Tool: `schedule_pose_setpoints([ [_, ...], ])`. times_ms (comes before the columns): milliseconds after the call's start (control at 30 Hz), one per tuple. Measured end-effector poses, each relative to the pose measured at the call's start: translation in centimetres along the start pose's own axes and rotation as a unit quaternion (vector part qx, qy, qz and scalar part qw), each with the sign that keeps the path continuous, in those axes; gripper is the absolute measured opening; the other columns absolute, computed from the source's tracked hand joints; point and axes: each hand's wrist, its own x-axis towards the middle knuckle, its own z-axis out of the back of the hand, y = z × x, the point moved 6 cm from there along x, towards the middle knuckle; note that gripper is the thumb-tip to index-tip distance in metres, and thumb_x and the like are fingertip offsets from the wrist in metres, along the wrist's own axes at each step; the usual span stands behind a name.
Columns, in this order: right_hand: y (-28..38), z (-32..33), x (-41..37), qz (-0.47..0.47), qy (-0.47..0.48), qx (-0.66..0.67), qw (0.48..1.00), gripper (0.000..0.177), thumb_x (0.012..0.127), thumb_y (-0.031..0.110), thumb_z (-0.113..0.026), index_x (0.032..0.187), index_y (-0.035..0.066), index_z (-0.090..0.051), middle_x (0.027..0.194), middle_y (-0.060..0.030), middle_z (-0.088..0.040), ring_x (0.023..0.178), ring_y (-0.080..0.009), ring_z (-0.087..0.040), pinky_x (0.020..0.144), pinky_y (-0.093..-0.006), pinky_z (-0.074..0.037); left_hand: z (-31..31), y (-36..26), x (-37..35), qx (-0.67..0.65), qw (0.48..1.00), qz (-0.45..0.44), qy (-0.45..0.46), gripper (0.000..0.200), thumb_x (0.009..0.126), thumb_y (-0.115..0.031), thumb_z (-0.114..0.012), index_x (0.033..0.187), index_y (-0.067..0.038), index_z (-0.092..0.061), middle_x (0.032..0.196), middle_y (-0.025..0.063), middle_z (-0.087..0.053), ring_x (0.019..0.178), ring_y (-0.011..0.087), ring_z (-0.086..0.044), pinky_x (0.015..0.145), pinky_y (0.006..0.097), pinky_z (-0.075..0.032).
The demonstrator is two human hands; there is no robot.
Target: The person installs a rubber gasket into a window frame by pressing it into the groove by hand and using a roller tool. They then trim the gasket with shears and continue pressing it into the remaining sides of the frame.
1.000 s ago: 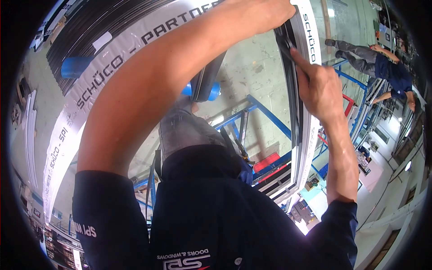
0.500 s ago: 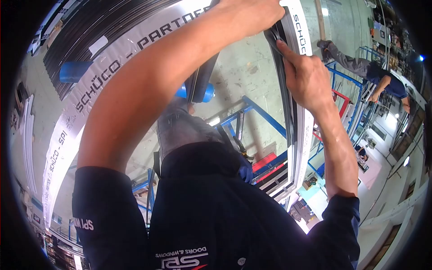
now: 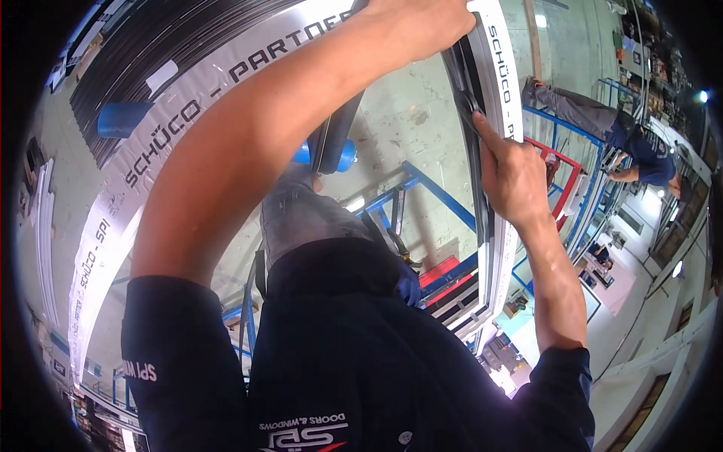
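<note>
Along the left edge of the window frame (image 3: pixel 143 166), the rail wrapped in printed protective tape runs up toward a stack of dark profiles (image 3: pixel 166 38) and a blue roll (image 3: pixel 124 119). The glass pane (image 3: pixel 410 135) fills the middle of the frame, and a blue steel stand (image 3: pixel 444 197) shows through it.

At the frame's top right corner the left hand (image 3: pixel 422 22) rests against the rail. Its fingers run out of the picture, so how far it is closed and what it grips cannot be told.

Just below it, the black gasket (image 3: pixel 467 79) lies in the channel along the inner side of the frame's right edge. The right hand (image 3: pixel 516 173) has its fingers curled in, with one fingertip pinching and pressing the strip into that channel.

The step in hand appears to be seating the gasket down the right rail. The next move likely calls for sliding the right hand further down the edge and pressing again, keeping the strip straight in its groove.

Beyond the right edge, well apart, another person (image 3: pixel 640 143) bends over a rack.
</note>
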Motion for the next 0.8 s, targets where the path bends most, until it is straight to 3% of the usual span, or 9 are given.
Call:
schedule_pose_setpoints([
  [167, 1.0, 0.3, 5.6, -0.032, 0.004, -0.007, 0.999, 0.042, 0.095, 0.005, -0.060, 0.135, 0.012, -0.069, 0.080, -0.0303, -0.067, 0.076, -0.0475, -0.069, 0.071, -0.0566, -0.054, -1.3, -0.2, 1.0, -0.006, 0.999, 0.003, 0.035, 0.024, 0.087, -0.012, -0.067, 0.103, -0.004, -0.083, 0.160, 0.0142, -0.051, 0.123, 0.0390, -0.067, 0.075, 0.0396, -0.062],
  [267, 0.2, -0.1, 2.3, -0.040, 0.012, 0.008, 0.999, 0.042, 0.095, 0.006, -0.061, 0.135, 0.013, -0.070, 0.079, -0.0304, -0.067, 0.076, -0.0485, -0.068, 0.071, -0.0559, -0.055, -1.4, -0.2, 0.7, -0.008, 0.999, 0.010, -0.035, 0.024, 0.086, -0.012, -0.068, 0.103, -0.004, -0.083, 0.160, 0.0140, -0.051, 0.124, 0.0395, -0.067, 0.076, 0.0399, -0.062],
  [400, -0.2, -0.4, 0.5, -0.061, 0.028, 0.004, 0.998, 0.045, 0.095, 0.004, -0.060, 0.138, 0.014, -0.068, 0.078, -0.0309, -0.067, 0.078, -0.0489, -0.070, 0.072, -0.0547, -0.056, -1.3, -0.6, 0.9, -0.011, 1.000, 0.012, 0.003, 0.024, 0.087, -0.012, -0.068, 0.105, -0.003, -0.082, 0.160, 0.0139, -0.050, 0.127, 0.0404, -0.065, 0.080, 0.0412, -0.062],
  [533, 0.5, 0.0, 5.3, -0.009, -0.058, 0.032, 0.998, 0.036, 0.098, 0.014, -0.061, 0.132, 0.015, -0.072, 0.076, -0.0254, -0.069, 0.070, -0.0454, -0.069, 0.072, -0.0530, -0.057, 0.1, -0.3, 0.0, -0.008, 0.999, -0.003, 0.031, 0.025, 0.088, -0.013, -0.069, 0.108, -0.004, -0.082, 0.162, 0.0135, -0.048, 0.130, 0.0406, -0.064, 0.083, 0.0429, -0.062],
  [600, 0.2, 0.3, 4.2, -0.056, -0.040, 0.062, 0.996, 0.034, 0.097, 0.012, -0.062, 0.128, 0.012, -0.075, 0.079, -0.0266, -0.070, 0.071, -0.0419, -0.070, 0.073, -0.0461, -0.056, -1.5, -0.2, 1.0, -0.022, 0.998, 0.006, 0.055, 0.026, 0.089, -0.014, -0.069, 0.110, -0.003, -0.082, 0.163, 0.0130, -0.048, 0.131, 0.0406, -0.063, 0.084, 0.0431, -0.061],
  [667, -0.5, 1.2, 3.2, -0.108, -0.008, 0.111, 0.988, 0.035, 0.097, 0.011, -0.062, 0.129, 0.011, -0.075, 0.080, -0.0269, -0.070, 0.068, -0.0389, -0.071, 0.072, -0.0429, -0.055, -1.1, -0.3, 0.6, -0.024, 0.999, 0.022, 0.018, 0.027, 0.089, -0.014, -0.069, 0.110, -0.003, -0.081, 0.163, 0.0122, -0.047, 0.131, 0.0408, -0.062, 0.086, 0.0429, -0.061],
  [700, -0.1, 1.1, 3.2, -0.053, -0.080, 0.156, 0.983, 0.035, 0.097, 0.010, -0.063, 0.130, 0.011, -0.074, 0.078, -0.0272, -0.069, 0.061, -0.0342, -0.069, 0.067, -0.0400, -0.053, -0.9, -0.4, 0.4, -0.024, 0.999, 0.028, -0.001, 0.027, 0.090, -0.015, -0.069, 0.111, -0.003, -0.081, 0.163, 0.0119, -0.047, 0.132, 0.0408, -0.062, 0.087, 0.0428, -0.060],
  [800, -0.8, 1.3, 2.7, -0.115, -0.007, 0.120, 0.986, 0.035, 0.098, 0.012, -0.063, 0.131, 0.010, -0.073, 0.076, -0.0278, -0.067, 0.060, -0.0327, -0.069, 0.066, -0.0407, -0.053, -1.2, -0.3, 0.8, -0.052, 0.998, 0.031, 0.021, 0.026, 0.091, -0.015, -0.068, 0.110, -0.003, -0.081, 0.162, 0.0113, -0.049, 0.132, 0.0399, -0.062, 0.088, 0.0425, -0.060],
])
